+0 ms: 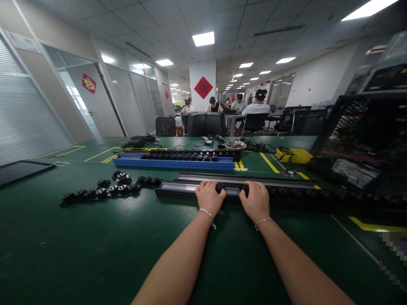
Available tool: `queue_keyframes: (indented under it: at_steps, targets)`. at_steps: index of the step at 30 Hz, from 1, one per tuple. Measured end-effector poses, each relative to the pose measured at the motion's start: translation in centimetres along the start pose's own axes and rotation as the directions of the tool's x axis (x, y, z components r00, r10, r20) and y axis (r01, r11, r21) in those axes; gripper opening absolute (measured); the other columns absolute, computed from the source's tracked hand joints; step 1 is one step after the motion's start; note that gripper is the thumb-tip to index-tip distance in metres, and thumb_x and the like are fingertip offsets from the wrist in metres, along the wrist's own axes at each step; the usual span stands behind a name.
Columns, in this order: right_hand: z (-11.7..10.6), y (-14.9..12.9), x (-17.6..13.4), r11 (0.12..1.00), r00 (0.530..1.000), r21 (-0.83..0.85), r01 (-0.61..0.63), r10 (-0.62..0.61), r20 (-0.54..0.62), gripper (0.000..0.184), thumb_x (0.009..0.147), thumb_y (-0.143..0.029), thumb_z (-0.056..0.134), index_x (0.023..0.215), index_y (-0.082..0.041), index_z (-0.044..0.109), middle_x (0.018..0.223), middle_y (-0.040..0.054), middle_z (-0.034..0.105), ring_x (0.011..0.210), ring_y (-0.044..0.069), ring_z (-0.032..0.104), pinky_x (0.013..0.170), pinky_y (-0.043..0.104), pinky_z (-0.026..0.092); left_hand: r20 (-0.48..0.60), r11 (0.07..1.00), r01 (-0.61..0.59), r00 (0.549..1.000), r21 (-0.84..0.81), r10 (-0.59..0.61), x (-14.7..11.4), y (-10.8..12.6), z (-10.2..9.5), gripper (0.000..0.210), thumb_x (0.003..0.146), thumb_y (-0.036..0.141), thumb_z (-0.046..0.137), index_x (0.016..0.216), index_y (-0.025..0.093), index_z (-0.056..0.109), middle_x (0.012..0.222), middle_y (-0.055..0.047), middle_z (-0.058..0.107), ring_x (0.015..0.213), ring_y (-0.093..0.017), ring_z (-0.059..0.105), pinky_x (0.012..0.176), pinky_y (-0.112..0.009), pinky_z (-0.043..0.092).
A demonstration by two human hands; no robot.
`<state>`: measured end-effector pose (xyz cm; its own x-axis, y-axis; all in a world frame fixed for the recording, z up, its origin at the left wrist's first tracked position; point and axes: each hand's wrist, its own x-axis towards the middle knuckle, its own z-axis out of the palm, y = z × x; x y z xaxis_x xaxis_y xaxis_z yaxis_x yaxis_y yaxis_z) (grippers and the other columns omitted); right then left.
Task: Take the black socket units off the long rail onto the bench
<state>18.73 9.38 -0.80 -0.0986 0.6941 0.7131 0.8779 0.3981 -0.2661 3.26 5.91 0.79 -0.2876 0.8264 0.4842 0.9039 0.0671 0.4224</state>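
My left hand [210, 195] is closed around a small black part [219, 187], over the long black and silver metal channel [179, 186]. A short way to the right, my right hand [256, 199] grips another small black part [246, 189] at the same channel. Between the hands, a bare stretch of the channel's shiny inside shows. Farther right, a row of similar black parts [295, 193] sits along the channel. Just behind lies a second silver channel [222, 176]. My fingers hide how the held parts meet the channel.
Loose black parts [108, 190] lie in a line at the left. Behind the channels stands a blue rail [174, 163] holding a row of black parts. A metal bowl [235, 145], a yellow tray [294, 155] and an open computer case [346, 140] are farther back and right.
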Motion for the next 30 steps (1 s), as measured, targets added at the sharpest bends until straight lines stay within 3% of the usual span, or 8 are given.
queue_keyframes:
  at_steps: [5, 19, 30]
  targets:
    - [0.1, 0.0, 0.0, 1.0, 1.0, 0.006, -0.002, 0.002, -0.006, 0.023, 0.076, -0.024, 0.046, 0.094, -0.017, 0.057, 0.091, 0.0098, 0.064, 0.099, 0.026, 0.048, 0.092, 0.04, 0.033, 0.044, 1.0, -0.016, 0.999, 0.001, 0.016, 0.2, -0.4, -0.4, 0.027, 0.077, 0.041, 0.056, 0.098, 0.026, 0.066, 0.107, -0.002, 0.067, 0.111, -0.023, 0.046, 0.094, -0.04, 0.031]
    - [0.0, 0.1, -0.1, 1.0, 1.0, 0.014, -0.013, 0.013, -0.011, 0.023, 0.076, -0.025, 0.047, 0.095, -0.017, 0.057, 0.092, 0.0101, 0.063, 0.101, 0.026, 0.047, 0.093, 0.041, 0.033, -0.024, 1.0, -0.016, 1.0, -0.001, 0.016, 0.1, -1.7, -0.4, 0.026, 0.076, 0.039, 0.057, 0.097, 0.025, 0.065, 0.106, -0.001, 0.067, 0.11, -0.022, 0.048, 0.093, -0.04, 0.032]
    - [-0.1, -0.1, -0.1, 0.999, 1.0, 0.033, -0.01, 0.01, -0.013, 0.024, 0.076, -0.024, 0.046, 0.096, -0.017, 0.058, 0.091, 0.0103, 0.063, 0.1, 0.026, 0.046, 0.092, 0.041, 0.034, 0.017, 1.0, 0.012, 1.0, 0.024, -0.013, 0.3, -2.0, -0.9, 0.026, 0.077, 0.039, 0.056, 0.097, 0.027, 0.066, 0.108, -0.002, 0.067, 0.112, -0.023, 0.046, 0.094, -0.039, 0.03]
